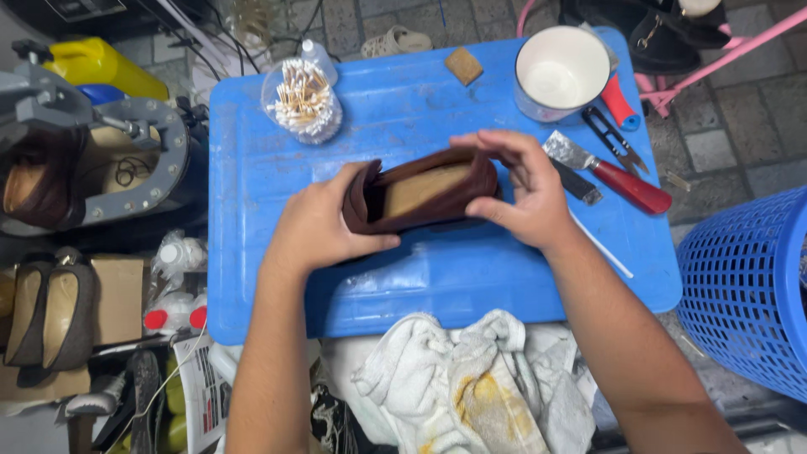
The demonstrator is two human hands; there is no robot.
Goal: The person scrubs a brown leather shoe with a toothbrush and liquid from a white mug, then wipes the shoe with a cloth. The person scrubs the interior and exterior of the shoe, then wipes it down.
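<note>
Left hand (pixel 315 227): wrapped around the heel end of a brown shoe (pixel 420 195), thumb lying along the near side, fingers hidden behind the heel.
Right hand (pixel 525 189): grips the toe end of the same shoe, fingers curled over the far edge and top, thumb pressing the near side.
Brown shoe: held between both hands just above the middle of the blue table (pixel 454 277), lying on its side so the tan insole faces the camera.
Swab jar (pixel 303 101): clear round container full of cotton swabs, far left on the table.
White cup (pixel 561 74): enamel cup, far right corner of the table, well apart from the shoe.
Scraper (pixel 609 172): metal blade with red handle, right of the right hand, lying flat.
Snips (pixel 615 139): small black thread clippers between the cup and the scraper.
Sponge block (pixel 463 65): small tan square at the far edge.
Rag (pixel 471 387): white stained cloth heaped at the near edge, between the forearms.
Basket (pixel 748 286): blue plastic mesh, right of the table.
Flat shoes (pixel 50 311): grey pair on the left, off the table.
</note>
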